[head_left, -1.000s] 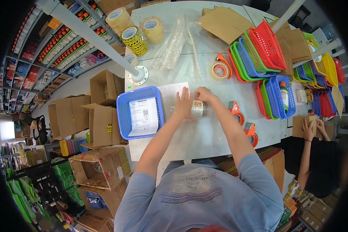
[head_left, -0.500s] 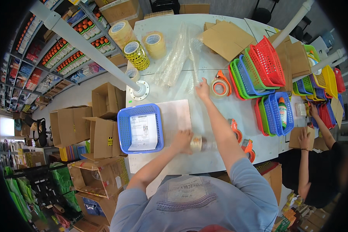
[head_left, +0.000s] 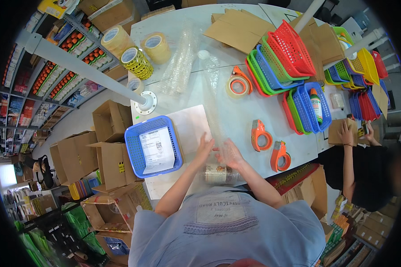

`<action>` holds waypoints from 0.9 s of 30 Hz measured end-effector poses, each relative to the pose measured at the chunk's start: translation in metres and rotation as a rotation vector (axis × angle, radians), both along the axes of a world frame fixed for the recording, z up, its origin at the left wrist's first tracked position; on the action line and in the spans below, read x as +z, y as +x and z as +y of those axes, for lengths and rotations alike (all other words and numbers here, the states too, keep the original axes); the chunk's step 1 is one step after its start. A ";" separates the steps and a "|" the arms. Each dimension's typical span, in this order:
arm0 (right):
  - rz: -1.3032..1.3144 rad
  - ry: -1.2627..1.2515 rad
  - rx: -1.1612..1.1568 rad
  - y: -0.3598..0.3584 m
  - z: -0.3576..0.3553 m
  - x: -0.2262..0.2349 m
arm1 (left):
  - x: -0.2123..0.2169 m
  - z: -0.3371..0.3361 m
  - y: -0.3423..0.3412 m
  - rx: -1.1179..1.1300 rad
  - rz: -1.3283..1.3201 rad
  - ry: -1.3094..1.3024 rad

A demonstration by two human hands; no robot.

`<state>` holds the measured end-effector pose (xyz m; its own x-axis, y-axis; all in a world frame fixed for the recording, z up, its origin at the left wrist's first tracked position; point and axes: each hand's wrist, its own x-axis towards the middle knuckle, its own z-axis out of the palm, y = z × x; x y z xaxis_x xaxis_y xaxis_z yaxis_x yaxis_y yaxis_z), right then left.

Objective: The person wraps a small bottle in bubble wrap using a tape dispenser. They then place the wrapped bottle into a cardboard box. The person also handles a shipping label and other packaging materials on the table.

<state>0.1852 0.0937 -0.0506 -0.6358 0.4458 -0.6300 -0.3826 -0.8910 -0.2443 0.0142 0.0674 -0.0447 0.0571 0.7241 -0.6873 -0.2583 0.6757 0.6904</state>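
Note:
A see-through strip of bubble wrap (head_left: 214, 102) runs from the far part of the table down to a jar-like container (head_left: 215, 174). The container lies on its side near my body, wrapped in clear film, with a pale patterned label. My left hand (head_left: 203, 147) is beside the strip's left edge, fingers stretched out and holding nothing. My right hand (head_left: 231, 155) is just above the container's right part, fingers apart and pointing left. Clear wrap lies against it. A blue basket (head_left: 177, 153) holding a printed paper sheet (head_left: 157, 149) stands left of my hands.
Tape rolls (head_left: 137, 62) and crumpled bubble wrap (head_left: 178, 66) are at the far left. Orange tape dispensers (head_left: 261, 135) lie on the right, near stacked coloured baskets (head_left: 294, 49) and flat cardboard (head_left: 238, 31). A white pole (head_left: 93, 71) rises at left. A co-worker's hand (head_left: 345, 133) touches a box.
My right hand has come back from the far table toward the container. My left hand has lifted off the container's left end and moved forward. The view has shifted slightly.

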 end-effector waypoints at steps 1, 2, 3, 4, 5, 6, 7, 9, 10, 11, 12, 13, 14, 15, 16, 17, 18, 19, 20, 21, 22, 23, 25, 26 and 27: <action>-0.191 0.137 0.073 -0.003 0.001 0.004 | 0.006 0.007 0.009 0.051 0.191 0.078; -0.309 0.239 0.100 -0.004 0.001 0.001 | 0.009 0.012 0.017 0.104 0.382 0.156; -0.424 0.340 0.127 -0.007 0.001 0.000 | 0.010 0.014 0.021 0.079 0.446 0.177; -0.504 0.450 0.147 -0.008 0.003 0.000 | 0.010 0.015 0.025 0.055 0.511 0.198; -0.591 0.557 0.166 -0.010 0.004 0.000 | 0.010 0.014 0.027 0.032 0.575 0.218; -0.644 0.673 0.173 -0.010 0.012 0.012 | 0.010 0.013 0.028 0.065 0.607 0.256; -0.700 0.791 0.181 -0.008 0.018 0.019 | 0.011 0.011 0.030 0.099 0.636 0.296; -0.550 0.849 0.209 -0.004 0.025 0.015 | 0.010 0.008 0.031 0.182 0.668 0.376; -0.476 0.878 0.224 -0.003 0.028 0.015 | 0.005 0.005 0.031 0.231 0.672 0.416; -0.481 0.927 0.188 0.001 0.031 0.015 | 0.002 0.003 0.030 0.278 0.675 0.457; -0.486 0.980 0.152 0.002 0.036 0.032 | 0.002 0.007 0.023 0.333 0.484 0.422; -0.490 1.032 0.114 0.004 0.041 0.048 | 0.004 0.013 0.010 0.383 0.294 0.384; -0.496 1.057 0.033 0.010 0.047 0.064 | 0.006 0.018 -0.002 0.430 0.104 0.339; -0.503 1.076 -0.052 0.019 0.055 0.078 | 0.032 0.025 -0.010 0.469 0.075 0.403; -0.512 1.092 -0.138 0.027 0.057 0.084 | 0.063 0.032 -0.016 0.506 0.045 0.463; -0.530 1.021 -0.096 0.033 0.055 0.084 | 0.076 0.035 -0.019 0.489 0.139 0.571; -0.550 0.951 -0.056 0.040 0.053 0.084 | 0.085 0.038 -0.021 0.468 0.228 0.678; -0.573 0.878 -0.014 0.046 0.050 0.085 | 0.088 0.041 -0.022 0.447 0.315 0.783; -0.515 0.752 0.010 0.050 0.049 0.060 | 0.071 0.048 -0.025 0.370 0.453 0.756; -0.460 0.618 0.034 0.054 0.044 0.016 | 0.036 0.053 -0.028 0.291 0.587 0.719; -0.401 0.477 0.064 0.057 0.035 -0.017 | 0.000 0.051 -0.027 0.210 0.703 0.610; -0.419 0.602 0.251 0.056 0.019 -0.031 | -0.038 0.046 -0.029 0.126 0.821 0.497; -0.446 0.893 0.601 0.048 0.014 -0.040 | -0.065 0.056 -0.025 -0.046 0.998 0.200; -0.448 0.953 0.762 0.045 0.015 -0.040 | -0.062 0.057 -0.019 -0.111 1.050 0.169; -0.451 1.003 0.913 0.038 0.016 -0.027 | -0.014 0.062 -0.007 -0.190 1.102 0.141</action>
